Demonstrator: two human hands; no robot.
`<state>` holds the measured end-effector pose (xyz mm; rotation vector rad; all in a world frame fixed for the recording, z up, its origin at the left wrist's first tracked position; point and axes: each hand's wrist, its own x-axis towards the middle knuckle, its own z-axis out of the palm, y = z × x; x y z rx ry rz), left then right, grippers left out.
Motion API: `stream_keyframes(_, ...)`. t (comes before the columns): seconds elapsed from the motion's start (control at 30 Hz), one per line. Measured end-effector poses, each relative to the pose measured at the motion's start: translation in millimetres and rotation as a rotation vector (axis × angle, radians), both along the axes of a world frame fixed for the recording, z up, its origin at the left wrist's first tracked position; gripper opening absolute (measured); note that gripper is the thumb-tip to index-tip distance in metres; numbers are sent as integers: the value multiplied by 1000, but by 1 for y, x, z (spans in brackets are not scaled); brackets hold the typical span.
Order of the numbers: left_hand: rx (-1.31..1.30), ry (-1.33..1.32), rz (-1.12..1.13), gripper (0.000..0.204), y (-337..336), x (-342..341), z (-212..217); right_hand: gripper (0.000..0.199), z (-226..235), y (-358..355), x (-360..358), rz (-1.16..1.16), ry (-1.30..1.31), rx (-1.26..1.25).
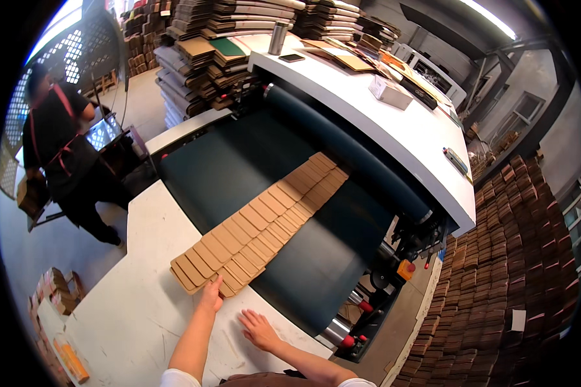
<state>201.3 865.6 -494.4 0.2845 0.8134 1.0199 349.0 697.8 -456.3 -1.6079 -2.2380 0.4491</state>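
Note:
Brown cardboard pieces (259, 219) with rounded corners overlap in two long rows. They run from the white tabletop (142, 258) up across the dark green belt (226, 155) to the roller (348, 148). My left hand (212, 295) is closed at the near end of the rows, its fingers at the edge of the nearest pieces; part of its grip is hidden. To its right, my right hand (259, 330) lies spread on the tabletop beside the belt's near edge, holding nothing.
A white machine cover (368, 109) spans the far side, carrying a phone (292, 58), a metal cup (278, 37) and a small box (390, 92). Stacked cardboard (484, 284) rises at right. A person in dark clothes (64, 142) stands at left. An orange-handled tool (71, 360) lies near-left.

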Motion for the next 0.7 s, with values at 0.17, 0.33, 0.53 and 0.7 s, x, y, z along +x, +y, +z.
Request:
stream_keyframes(0.17,19,-35,-32,39,17,49,-8,57,7,19,23,-46,492,-489)
stream_keyframes(0.33,-54,-41,-10,41,21,46,-21,64,262,76,47,529,1367,-699)
stream_keyframes(0.53,-66,-31,-40,44,18,45,-3,95,377,68,20,1232,1783,-518)
stream_keyframes(0.7,-93,-13,-43,45,11,43,16,93,371,65,33,1341,1805,-423)
